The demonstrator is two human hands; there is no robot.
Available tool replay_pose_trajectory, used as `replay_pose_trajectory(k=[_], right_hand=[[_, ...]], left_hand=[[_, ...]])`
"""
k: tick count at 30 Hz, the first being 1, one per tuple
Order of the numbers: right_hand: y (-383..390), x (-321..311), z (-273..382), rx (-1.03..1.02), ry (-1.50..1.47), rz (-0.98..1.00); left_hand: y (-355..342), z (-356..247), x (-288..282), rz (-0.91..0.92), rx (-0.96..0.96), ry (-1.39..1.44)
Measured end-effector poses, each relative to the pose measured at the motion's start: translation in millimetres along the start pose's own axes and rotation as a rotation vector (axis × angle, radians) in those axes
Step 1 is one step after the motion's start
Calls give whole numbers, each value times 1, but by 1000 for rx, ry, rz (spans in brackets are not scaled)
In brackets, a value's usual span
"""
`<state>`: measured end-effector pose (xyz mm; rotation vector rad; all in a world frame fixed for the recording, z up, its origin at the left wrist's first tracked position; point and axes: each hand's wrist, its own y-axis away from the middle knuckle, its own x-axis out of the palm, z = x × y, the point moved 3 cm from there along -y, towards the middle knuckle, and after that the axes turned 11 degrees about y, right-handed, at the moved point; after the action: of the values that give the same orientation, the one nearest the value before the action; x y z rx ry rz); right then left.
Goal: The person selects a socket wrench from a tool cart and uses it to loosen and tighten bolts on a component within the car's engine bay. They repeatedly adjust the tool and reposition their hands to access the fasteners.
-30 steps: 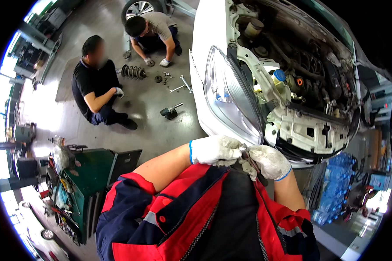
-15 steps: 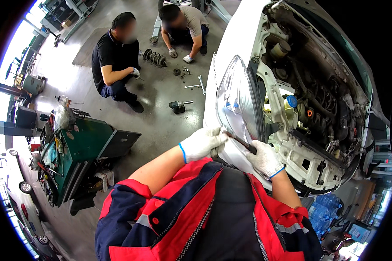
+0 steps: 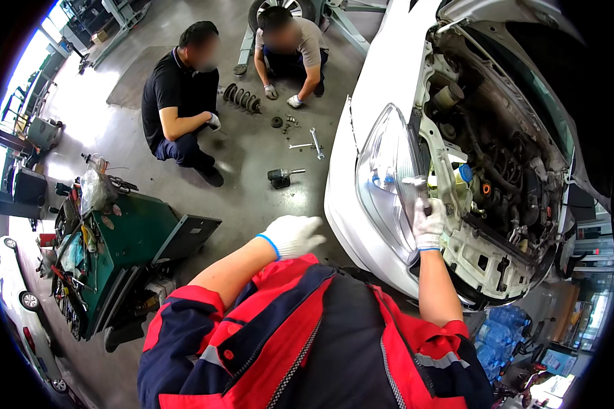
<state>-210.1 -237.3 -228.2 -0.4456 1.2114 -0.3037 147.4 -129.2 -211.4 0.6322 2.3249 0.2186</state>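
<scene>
Head view: left hand [image 3: 297, 236] loosely uncurled, outstretched right hand [image 3: 429, 225] clamped on a tool [image 3: 419, 185].

The gloved left hand [image 3: 295, 236] is loosely uncurled, left forearm [image 3: 233, 271] angled inward — the gloved right hand [image 3: 430, 226] clenched, right forearm [image 3: 440, 283] outstretched.
</scene>
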Motion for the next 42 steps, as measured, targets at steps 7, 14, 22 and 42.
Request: replay_pose_trajectory(k=[7,14,22,42], right_hand=[[-1,32,-36,479,102,15],[-4,37,-37,382,150,-37],[-4,33,-37,405,176,4],[-5,32,-32,417,153,-33]], left_hand=[[95,223,57,169,-659,-152],[164,271,91,259,-897,-32],[134,222,70,-107,-771,182],[153,264,93,7,-918,167]])
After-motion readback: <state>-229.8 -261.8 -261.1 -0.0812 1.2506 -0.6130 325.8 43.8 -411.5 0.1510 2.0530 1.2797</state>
